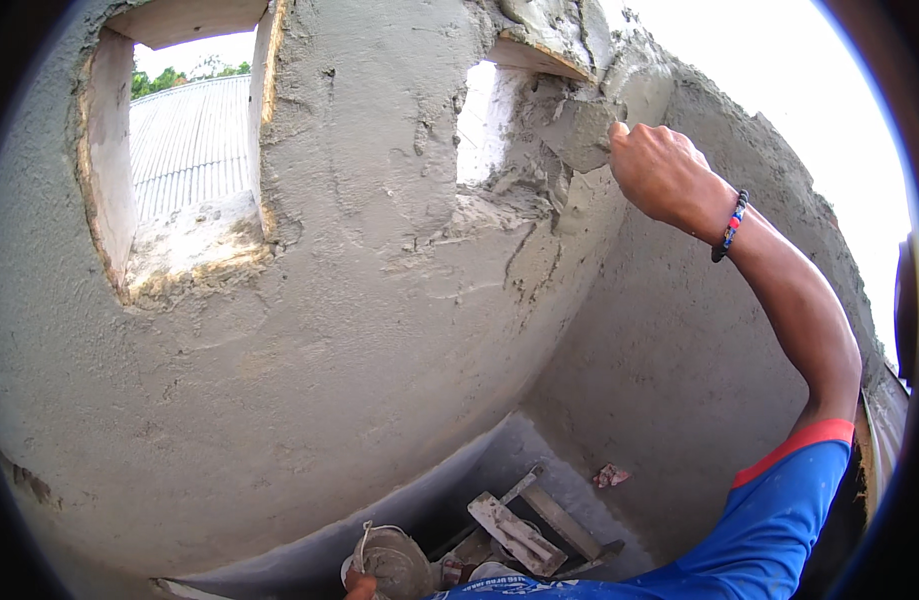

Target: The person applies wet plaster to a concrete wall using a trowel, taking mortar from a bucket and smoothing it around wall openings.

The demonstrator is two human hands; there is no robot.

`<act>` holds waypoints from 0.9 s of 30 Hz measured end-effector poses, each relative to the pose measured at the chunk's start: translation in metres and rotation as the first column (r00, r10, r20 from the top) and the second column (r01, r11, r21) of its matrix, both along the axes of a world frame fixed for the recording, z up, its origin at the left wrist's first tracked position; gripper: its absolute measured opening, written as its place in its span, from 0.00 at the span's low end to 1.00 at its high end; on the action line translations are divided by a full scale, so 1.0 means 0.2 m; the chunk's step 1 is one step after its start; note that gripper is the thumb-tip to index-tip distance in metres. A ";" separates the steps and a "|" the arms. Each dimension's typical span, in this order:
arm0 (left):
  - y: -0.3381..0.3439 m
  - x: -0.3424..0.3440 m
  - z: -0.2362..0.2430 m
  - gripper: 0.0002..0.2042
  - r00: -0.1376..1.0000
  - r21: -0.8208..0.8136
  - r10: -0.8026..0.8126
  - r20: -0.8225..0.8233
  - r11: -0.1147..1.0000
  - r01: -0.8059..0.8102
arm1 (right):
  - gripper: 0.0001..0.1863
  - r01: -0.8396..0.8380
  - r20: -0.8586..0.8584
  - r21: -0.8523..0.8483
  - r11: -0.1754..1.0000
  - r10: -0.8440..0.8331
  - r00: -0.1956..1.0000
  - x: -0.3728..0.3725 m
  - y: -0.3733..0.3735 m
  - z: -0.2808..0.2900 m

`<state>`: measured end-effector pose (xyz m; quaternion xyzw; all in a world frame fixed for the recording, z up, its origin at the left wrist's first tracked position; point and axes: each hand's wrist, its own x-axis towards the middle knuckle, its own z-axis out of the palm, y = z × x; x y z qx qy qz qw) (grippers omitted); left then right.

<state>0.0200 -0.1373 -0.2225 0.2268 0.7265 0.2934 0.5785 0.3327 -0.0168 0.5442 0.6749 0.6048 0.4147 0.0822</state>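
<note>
My right hand (pixel 667 172) is raised to the upper wall, closed around the handle of a trowel. The mortar-smeared trowel blade (pixel 585 137) lies against the right edge of the small window opening (pixel 482 125), near the wall corner. Its handle is hidden in my fist. Low down, my left hand (pixel 359 584) is closed at the left side of a round bucket (pixel 397 562) that looks grey with mortar. Only part of that hand shows, by the bucket's rim and handle. Fresh grey plaster (pixel 379 250) covers the wall ahead.
A larger wood-framed window opening (pixel 107 160) is at the upper left, with a corrugated metal roof (pixel 191 145) beyond. Below, a mortar-stained wooden float (pixel 517 534) lies by planks (pixel 559 520). A reddish rubble piece (pixel 610 475) lies near the right wall (pixel 679 370).
</note>
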 end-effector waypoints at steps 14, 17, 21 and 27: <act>0.06 0.03 0.05 0.25 1.000 -0.011 -0.001 -0.020 1.000 0.001 | 0.10 0.114 -0.230 0.116 0.987 -0.085 0.969 0.34 -0.34 -0.10; 0.09 0.06 0.06 0.26 1.000 -0.010 0.005 -0.027 1.000 -0.005 | 0.08 -0.006 -0.049 0.144 0.990 0.014 0.999 0.36 -0.39 -0.23; 0.10 0.10 0.07 0.26 1.000 -0.012 0.009 -0.026 1.000 -0.009 | 0.04 -0.052 0.078 0.045 0.998 0.048 0.996 0.21 -0.30 -0.34; 0.12 0.14 0.07 0.26 1.000 0.001 0.007 -0.030 1.000 -0.006 | 0.04 -0.094 0.132 0.116 0.989 0.078 0.988 0.23 -0.10 -0.10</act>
